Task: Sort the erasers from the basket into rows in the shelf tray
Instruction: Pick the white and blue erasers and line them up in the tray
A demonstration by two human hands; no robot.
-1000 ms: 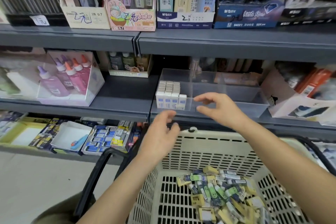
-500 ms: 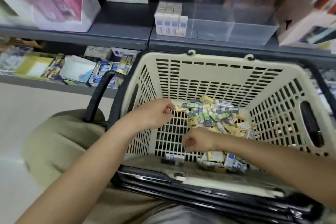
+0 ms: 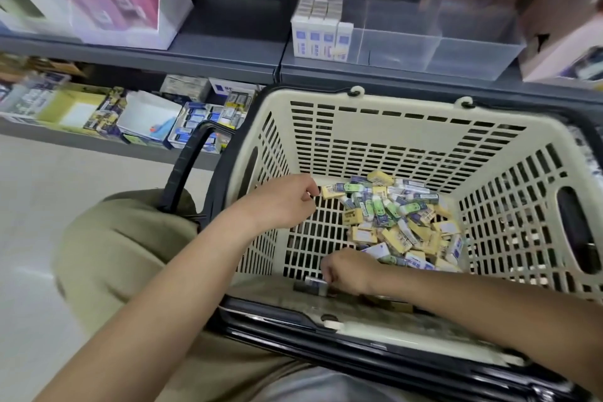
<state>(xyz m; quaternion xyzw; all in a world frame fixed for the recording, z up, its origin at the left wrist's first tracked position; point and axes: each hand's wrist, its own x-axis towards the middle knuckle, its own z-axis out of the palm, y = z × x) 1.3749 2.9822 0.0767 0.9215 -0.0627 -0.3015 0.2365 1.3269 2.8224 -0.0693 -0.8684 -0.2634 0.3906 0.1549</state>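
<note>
I judge these erasers [image 3: 401, 225] to be light, firm blocks with slightly slick paper sleeves, so I'd pinch one across its short sides. They lie heaped in the basket [image 3: 408, 127], a mix of yellow, green and white-and-blue. A few white ones stand in rows in the tray [image 3: 456, 52]. My right hand [image 3: 349, 268] has its fingers [image 3: 326, 272] curled on a lone eraser [image 3: 311, 284] by the near wall. My left hand [image 3: 280, 202] is curled beside the heap, and I cannot tell whether it grips anything.

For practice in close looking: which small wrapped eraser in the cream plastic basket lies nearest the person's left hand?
The yellow-sleeved eraser at the pile's left tip, just off the left hand; every other eraser lies farther from it.
</note>
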